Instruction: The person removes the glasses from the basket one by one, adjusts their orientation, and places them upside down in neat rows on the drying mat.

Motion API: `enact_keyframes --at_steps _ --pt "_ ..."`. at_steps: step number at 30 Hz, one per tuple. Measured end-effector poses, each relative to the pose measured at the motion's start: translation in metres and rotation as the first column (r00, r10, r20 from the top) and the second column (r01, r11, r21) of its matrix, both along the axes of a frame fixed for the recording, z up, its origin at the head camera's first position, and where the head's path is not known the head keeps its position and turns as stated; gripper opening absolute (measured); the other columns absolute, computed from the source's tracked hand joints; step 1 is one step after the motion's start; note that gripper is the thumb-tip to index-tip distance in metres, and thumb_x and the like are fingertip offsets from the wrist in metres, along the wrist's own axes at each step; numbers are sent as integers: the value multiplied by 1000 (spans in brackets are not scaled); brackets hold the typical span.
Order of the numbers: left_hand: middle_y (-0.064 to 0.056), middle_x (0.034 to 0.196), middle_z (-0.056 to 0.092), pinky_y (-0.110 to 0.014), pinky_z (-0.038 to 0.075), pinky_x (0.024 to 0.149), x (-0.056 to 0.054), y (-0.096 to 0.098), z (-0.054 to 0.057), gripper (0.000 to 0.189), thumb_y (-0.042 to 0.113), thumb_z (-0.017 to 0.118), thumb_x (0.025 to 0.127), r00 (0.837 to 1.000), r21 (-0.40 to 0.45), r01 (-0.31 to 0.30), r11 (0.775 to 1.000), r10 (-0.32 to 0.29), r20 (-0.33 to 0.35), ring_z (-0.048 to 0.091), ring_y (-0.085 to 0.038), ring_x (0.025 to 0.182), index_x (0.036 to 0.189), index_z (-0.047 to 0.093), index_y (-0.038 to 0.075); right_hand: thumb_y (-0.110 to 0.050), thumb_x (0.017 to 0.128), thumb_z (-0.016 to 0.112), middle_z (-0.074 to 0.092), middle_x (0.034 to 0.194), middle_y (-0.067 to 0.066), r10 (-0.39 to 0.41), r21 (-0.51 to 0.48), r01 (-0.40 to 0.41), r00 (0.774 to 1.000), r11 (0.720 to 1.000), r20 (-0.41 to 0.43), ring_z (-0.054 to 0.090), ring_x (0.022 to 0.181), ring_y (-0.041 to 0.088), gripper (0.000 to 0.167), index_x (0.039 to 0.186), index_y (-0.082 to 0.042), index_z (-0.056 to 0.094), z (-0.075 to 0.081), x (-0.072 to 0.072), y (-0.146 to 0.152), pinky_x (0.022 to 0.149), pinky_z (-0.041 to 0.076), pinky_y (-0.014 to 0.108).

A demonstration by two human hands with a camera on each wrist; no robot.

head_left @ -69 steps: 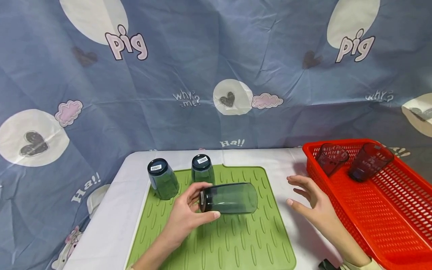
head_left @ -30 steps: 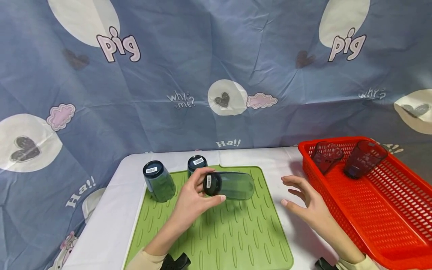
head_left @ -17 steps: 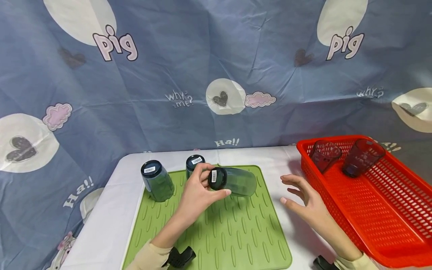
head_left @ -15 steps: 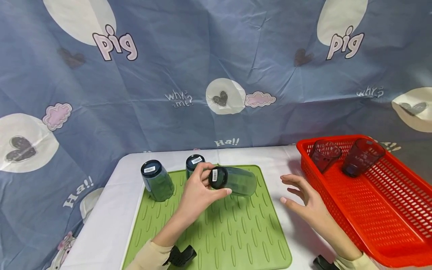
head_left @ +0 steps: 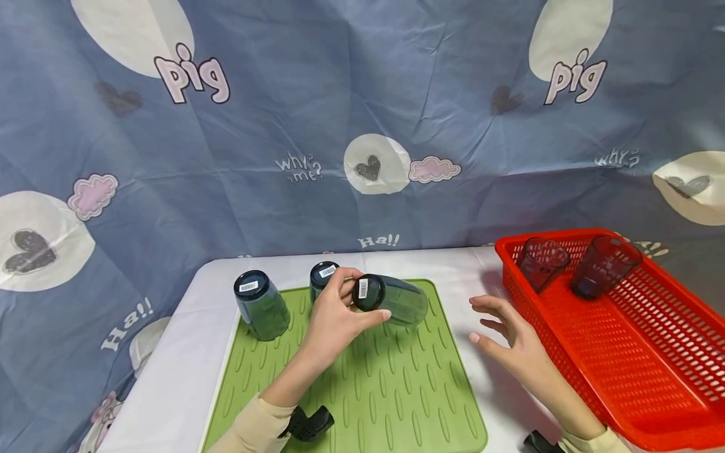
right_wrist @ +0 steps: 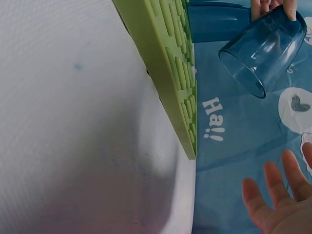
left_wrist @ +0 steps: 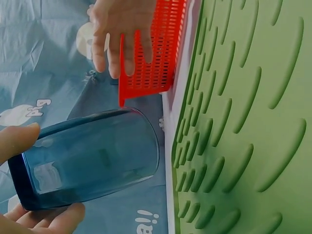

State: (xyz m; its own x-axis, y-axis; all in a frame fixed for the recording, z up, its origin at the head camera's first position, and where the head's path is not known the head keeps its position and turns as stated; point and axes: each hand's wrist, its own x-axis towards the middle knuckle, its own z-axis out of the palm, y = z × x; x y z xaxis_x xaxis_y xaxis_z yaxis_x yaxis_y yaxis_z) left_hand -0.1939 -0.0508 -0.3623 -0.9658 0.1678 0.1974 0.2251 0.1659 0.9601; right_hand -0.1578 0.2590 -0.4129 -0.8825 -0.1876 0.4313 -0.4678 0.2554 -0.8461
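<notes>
My left hand [head_left: 335, 318] grips a blue-green drinking glass [head_left: 403, 303] near its dark base, thumb on one side and fingers on the other. The glass is tilted onto its side above the green drying mat [head_left: 391, 390], its mouth pointing right and a little down. In the left wrist view the glass [left_wrist: 97, 156] shows nothing inside. Two more such glasses stand upside down on the mat: one at the left [head_left: 263, 308], one at the back [head_left: 323, 280] partly hidden by my left hand. My right hand [head_left: 515, 343] hovers between mat and red basket, fingers spread and holding nothing.
At the right stands a red plastic basket [head_left: 629, 365] with two tinted glasses at its far end, one upright-leaning glass [head_left: 542, 264] and one tilted glass [head_left: 605, 267]. A white cloth [head_left: 164, 384] covers the table. A printed blue curtain [head_left: 317, 107] hangs behind.
My left hand has raised the glass slightly away from me and turned it, so its base now faces me more and its mouth dips lower. My right hand has stayed nearly still.
</notes>
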Motion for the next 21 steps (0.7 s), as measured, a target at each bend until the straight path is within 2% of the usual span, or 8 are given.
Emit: enact_keyframes --at_steps 8,18,21 --pt "-5 116 65 -35 52 92 -4 4 1 68 17 91 69 1000 2 -17 1000 17 -12 65 -18 103 124 52 14 6 86 70 53 132 10 -10 8 10 1000 1000 2 49 124 23 52 134 -4 51 -2 -1 0 100 44 25" --pt "-6 118 63 -34 47 100 -9 12 2 67 6 89 69 999 38 6 999 -5 -37 62 -19 111 125 53 11 5 88 69 54 132 9 -9 10 9 1000 1000 0 49 123 25 49 133 -4 52 -2 0 0 100 44 24" --pt "-7 119 62 -35 45 103 -6 15 8 66 2 87 70 999 35 -2 999 3 -43 59 -21 116 126 54 8 4 89 68 54 131 9 -15 15 15 1000 1000 7 49 123 25 47 132 -4 52 -2 0 0 100 44 24"
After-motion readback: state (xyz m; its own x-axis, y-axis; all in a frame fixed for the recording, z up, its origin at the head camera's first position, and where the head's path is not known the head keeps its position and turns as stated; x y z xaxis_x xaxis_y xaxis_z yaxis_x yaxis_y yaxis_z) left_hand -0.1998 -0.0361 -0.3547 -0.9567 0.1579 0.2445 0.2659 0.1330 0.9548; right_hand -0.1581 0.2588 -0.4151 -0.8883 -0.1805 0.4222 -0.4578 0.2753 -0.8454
